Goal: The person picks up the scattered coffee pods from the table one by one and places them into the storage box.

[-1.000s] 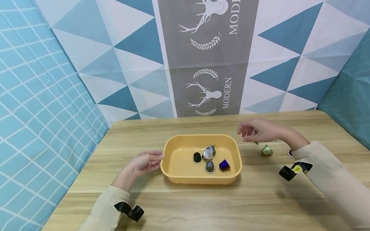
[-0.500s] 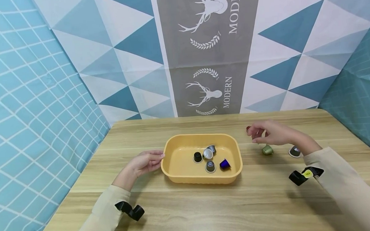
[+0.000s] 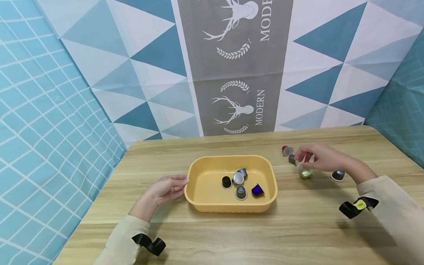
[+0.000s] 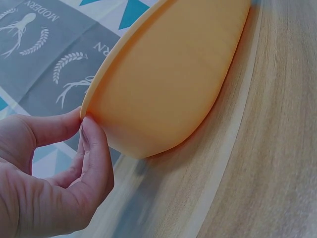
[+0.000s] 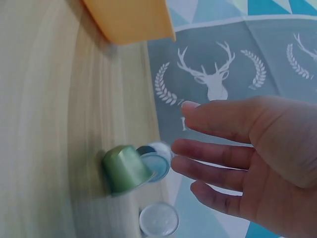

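My left hand point(image 3: 170, 187) pinches the left rim of a yellow plastic basin point(image 3: 214, 205) between thumb and fingers; the left wrist view shows this grip point(image 4: 64, 163) close up. My right hand point(image 3: 319, 157) is over the coffee capsules right of the basin, fingers loosely bent. In the right wrist view nothing is between thumb and fingers of this hand point(image 5: 247, 153). Closest to its fingertips lies a dark capsule point(image 3: 292, 159). Below the hand is a green capsule point(image 3: 306, 174), which shows large in the right wrist view. The palm covers part of another capsule.
Inside the basin are a black capsule point(image 3: 226, 182), a blue capsule point(image 3: 257, 190), a grey capsule point(image 3: 240, 192) and two more silvery ones. On the wooden table point(image 3: 237, 241), a red capsule point(image 3: 285, 150) lies behind and a grey capsule point(image 3: 337, 175) stands farther right. Patterned cloth hangs behind.
My right hand has moved right, away from the basin, uncovering the red and dark capsules. The green capsule shows a different side. My left hand and the basin have stayed put.
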The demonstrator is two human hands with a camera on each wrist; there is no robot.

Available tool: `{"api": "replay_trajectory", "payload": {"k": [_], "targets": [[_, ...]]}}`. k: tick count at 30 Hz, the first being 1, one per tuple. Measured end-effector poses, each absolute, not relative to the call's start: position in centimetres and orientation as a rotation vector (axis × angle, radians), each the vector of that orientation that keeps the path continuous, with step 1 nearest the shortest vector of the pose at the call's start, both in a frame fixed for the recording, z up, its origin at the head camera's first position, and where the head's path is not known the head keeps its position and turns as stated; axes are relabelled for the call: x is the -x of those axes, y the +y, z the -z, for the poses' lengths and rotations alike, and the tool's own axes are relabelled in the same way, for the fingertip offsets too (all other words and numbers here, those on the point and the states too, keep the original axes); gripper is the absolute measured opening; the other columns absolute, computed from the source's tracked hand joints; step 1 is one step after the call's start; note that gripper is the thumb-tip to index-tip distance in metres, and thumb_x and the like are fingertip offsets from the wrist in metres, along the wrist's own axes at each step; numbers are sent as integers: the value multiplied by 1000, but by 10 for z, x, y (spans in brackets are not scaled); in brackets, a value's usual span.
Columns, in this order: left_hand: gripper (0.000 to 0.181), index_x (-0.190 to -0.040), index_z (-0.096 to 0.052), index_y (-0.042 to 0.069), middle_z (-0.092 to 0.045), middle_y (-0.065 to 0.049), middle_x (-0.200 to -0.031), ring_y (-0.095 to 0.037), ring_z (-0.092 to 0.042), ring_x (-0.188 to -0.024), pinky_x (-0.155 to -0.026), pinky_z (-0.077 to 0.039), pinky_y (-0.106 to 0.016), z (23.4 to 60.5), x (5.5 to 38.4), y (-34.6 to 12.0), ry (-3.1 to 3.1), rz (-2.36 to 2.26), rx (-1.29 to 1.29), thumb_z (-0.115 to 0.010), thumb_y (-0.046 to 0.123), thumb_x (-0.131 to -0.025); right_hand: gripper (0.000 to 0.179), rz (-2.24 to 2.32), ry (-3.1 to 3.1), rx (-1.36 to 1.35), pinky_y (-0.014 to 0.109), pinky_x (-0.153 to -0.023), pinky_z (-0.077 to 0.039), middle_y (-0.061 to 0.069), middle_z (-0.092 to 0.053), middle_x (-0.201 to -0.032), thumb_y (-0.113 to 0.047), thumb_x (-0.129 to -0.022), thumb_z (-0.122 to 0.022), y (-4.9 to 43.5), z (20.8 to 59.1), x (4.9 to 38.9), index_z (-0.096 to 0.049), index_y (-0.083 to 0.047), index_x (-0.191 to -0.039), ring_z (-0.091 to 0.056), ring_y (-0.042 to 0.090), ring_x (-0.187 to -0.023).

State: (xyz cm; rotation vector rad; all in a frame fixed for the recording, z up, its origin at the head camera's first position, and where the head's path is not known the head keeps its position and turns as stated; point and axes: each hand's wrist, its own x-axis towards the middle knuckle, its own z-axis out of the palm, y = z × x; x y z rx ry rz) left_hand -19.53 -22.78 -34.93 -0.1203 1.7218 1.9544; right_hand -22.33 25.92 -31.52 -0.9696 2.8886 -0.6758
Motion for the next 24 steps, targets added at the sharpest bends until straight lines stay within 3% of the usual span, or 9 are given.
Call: {"api": "replay_trajectory", "payload": {"k": [10,24], "targets": [[17,-113,-52,0,-69,5,-83,-2,-67,-74,-69,-56,-14,351,195,-229,1715,-1961,109,-51,3,-96,16,649,2929,958,20,-61,-51,7,-70,-92,-7,-83,-72,270,329,224,-67,-6,-98,-63,8,-78],[41,-133,-38,-11,-70,5,-84,-2,-67,-75,-71,-56,-14,351,195,-229,1746,-1946,106,-51,3,-96,27,663,2790,944,25,-67,-54,2,-65,-93,-11,-77,-78,275,348,226,-63,-8,-99,-60,6,-78]]}}
